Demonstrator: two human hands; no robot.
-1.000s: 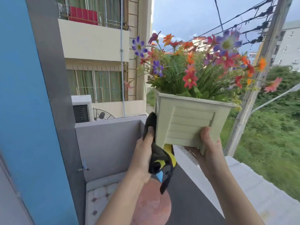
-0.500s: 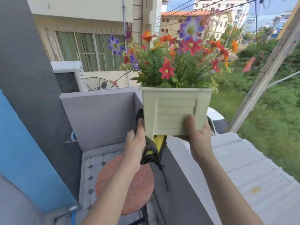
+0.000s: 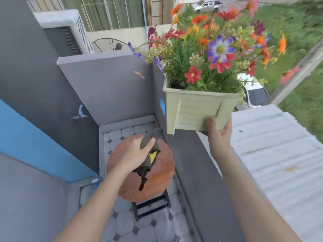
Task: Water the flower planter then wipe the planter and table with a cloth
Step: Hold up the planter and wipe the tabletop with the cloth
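Worryingly, right hand (image 3: 219, 135) alone grips the top-heavy planter (image 3: 197, 110) high beside the table (image 3: 160, 173); it may tip. Left hand (image 3: 136, 156) clutches cloth (image 3: 151, 135).

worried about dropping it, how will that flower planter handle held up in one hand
Probably light for its size: the right hand alone holds the planter up by its bottom corner. Likely top-heavy, since the flowers spread wide above its rim. Walls look stiff, ribbed.

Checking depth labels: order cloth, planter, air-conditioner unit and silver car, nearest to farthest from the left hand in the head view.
1. cloth, gripped in the left hand
2. planter, up right
3. air-conditioner unit, beyond the wall, upper left
4. silver car, far off, top edge
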